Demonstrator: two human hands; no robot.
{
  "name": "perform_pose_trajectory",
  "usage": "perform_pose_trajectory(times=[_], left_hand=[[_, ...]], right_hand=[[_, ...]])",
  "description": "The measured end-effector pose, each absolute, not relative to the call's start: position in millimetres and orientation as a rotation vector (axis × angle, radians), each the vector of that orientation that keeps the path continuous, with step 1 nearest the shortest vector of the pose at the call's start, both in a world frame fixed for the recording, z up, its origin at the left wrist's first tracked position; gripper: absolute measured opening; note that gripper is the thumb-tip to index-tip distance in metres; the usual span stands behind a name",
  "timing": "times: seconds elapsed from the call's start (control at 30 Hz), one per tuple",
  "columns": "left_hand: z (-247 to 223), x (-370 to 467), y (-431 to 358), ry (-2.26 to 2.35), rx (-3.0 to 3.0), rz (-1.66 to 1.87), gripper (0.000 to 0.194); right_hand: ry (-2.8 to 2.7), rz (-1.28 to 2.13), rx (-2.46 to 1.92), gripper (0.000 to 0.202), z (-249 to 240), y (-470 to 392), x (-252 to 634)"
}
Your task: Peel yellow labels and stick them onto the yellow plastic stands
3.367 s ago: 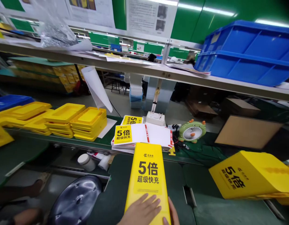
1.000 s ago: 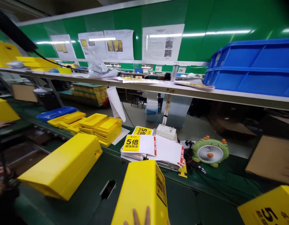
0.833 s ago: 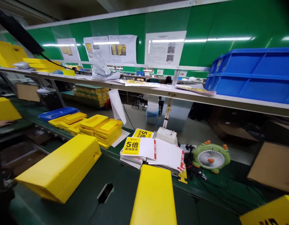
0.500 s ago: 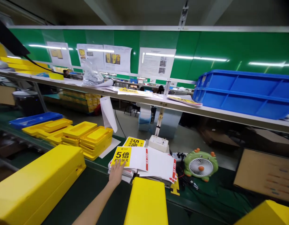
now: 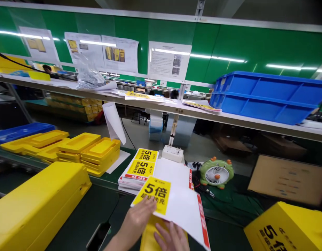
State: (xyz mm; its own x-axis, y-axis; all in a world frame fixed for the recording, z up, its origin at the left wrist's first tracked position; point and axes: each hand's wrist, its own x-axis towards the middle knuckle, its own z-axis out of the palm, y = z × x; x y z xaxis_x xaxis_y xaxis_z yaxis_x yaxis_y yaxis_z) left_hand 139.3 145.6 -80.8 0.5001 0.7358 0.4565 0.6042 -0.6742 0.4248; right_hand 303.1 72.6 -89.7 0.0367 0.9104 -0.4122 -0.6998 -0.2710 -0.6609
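The left hand (image 5: 136, 221) holds the printed sheet (image 5: 185, 205), its fingers (image 5: 150, 205) close together over the yellow panel at the sheet's left end; the left thumb is hidden. The right hand (image 5: 173, 238) lies at the sheet's near edge, with its fingers (image 5: 159, 240) spread apart. The sheet, white between its yellow panel and a red strip at the right end, is tilted above an upright-facing yellow surface of the central box (image 5: 149, 233), which is partly covered by the sheet and both hands.

Directly beyond the sheet, the stack of printed sheets (image 5: 140, 172) lies on the dark green table (image 5: 111, 193). Behind the sheet stands the white device (image 5: 172, 153); to its right and farther back is the green fan (image 5: 217, 173), with the brown board (image 5: 287, 179) beyond. To the sheet's left lies the long yellow box (image 5: 38, 207), with the yellow trays (image 5: 100, 157) behind it and the blue tray (image 5: 22, 131) farther left. To its right is the printed yellow box (image 5: 288, 226). Above and behind the sheet, the shelf (image 5: 155, 105) bears the blue crates (image 5: 265, 99) and the clear bag (image 5: 89, 76).
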Motion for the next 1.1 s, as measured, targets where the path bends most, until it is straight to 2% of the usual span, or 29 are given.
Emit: perform_pose_trajectory(times=[0.1, 0.17, 0.23, 0.33, 0.5, 0.6, 0.77, 0.87, 0.97, 1.1], left_hand=[[-70, 149, 97, 1.163, 2.322, 0.948, 0.030], [-58, 157, 79, 1.230, 2.051, 0.892, 0.035], [-46, 164, 69, 1.299, 1.780, 0.899, 0.040], [-35, 173, 62, 1.436, 1.516, 1.041, 0.033], [-15, 176, 56, 1.359, 1.696, 1.077, 0.023], [-3, 178, 54, 1.230, 1.622, 0.958, 0.025], [-7, 175, 69, 1.164, 1.364, 0.900, 0.022], [-15, 150, 92, 1.160, 0.923, 1.078, 0.018], [-20, 102, 108, 1.186, 0.468, 1.294, 0.015], [-35, 26, 95, 1.323, 0.208, 1.633, 0.014]], right_hand=[[-0.211, 1.565, -0.945, 0.081, -78, 75, 292], [-0.228, 1.542, -0.994, 0.071, -72, 69, 290], [-0.233, 1.521, -0.979, 0.071, -65, 61, 288], [-0.294, 1.461, -0.957, 0.075, -51, 50, 284], [-0.655, 1.226, -1.272, 0.064, -38, 39, 293], [-0.863, 1.151, -1.334, 0.055, -36, 36, 306], [-1.128, 1.290, -1.211, 0.049, -35, 41, 331], [-1.002, 1.400, -1.165, 0.055, -56, 65, 368], [-0.693, 1.421, -1.156, 0.053, -102, 105, 426], [-0.323, 1.247, -1.227, 0.061, -169, 170, 482]])
